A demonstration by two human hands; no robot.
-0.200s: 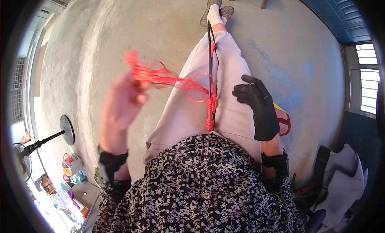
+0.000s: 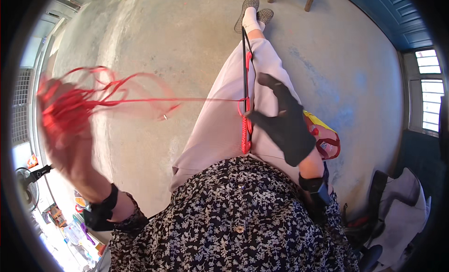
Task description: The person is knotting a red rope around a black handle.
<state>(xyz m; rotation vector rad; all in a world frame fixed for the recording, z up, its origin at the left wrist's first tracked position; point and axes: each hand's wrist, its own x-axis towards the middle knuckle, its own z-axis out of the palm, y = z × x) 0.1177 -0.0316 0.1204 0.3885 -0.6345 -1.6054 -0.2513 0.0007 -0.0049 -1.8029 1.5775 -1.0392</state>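
A loose bundle of thin red cord [image 2: 70, 108] is in my bare left hand [image 2: 70, 150], out at the left and smeared by motion. From it one strand runs taut across to a black cord loop [image 2: 245, 71] stretched between my feet and my lap. Red braided knotwork [image 2: 245, 136] covers the lap end of the loop. Just right of the loop, my right hand [image 2: 287, 122], in a dark glove, has its fingers and thumb spread. Its thumb tip comes close to the braid; I cannot tell whether they touch.
Beside my right thigh lies a yellow and red package [image 2: 327, 138]. A chair with a grey cover [image 2: 402, 211] stands at the lower right. At the left edge are a fan [image 2: 28, 188] and household items. Wooden stool legs [image 2: 308, 0] show beyond my feet.
My left hand has swung out to the left with the red cord bundle, drawing one strand straight. My right hand has moved left towards the braid, thumb and fingers spreading.
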